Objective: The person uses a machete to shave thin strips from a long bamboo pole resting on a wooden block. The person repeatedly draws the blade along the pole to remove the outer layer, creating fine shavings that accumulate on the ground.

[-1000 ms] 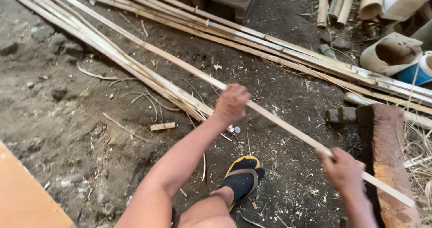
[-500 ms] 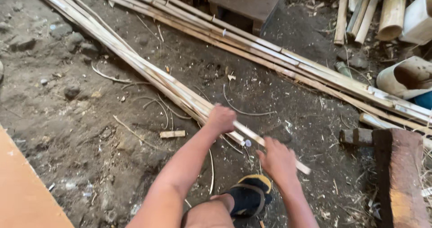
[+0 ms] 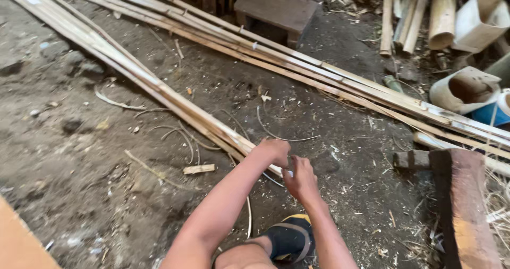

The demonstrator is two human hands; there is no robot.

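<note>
A long pale bamboo strip lies in a bundle of strips [image 3: 159, 91] that runs from the top left down to my hands on the dirt floor. My left hand [image 3: 274, 151] is closed in a fist over the near end of the bundle. My right hand [image 3: 300, 180] sits just behind it, fingers curled at the end of the strip. Both forearms reach up from the bottom of the view. My foot in a black and yellow sandal [image 3: 289, 238] rests below the hands.
A second row of long strips [image 3: 319, 70] crosses behind. A low wooden stool [image 3: 279, 6] stands at the top, with bamboo tubes [image 3: 441, 14] and cut pale containers [image 3: 467, 88] at the right. A rusty brown block [image 3: 467, 205] lies at the right, an orange board [image 3: 16, 242] at the bottom left.
The strip, first held up across the view with my hands wide apart, has slid away to the upper left onto the bundle. My hands have come together at its near end.
</note>
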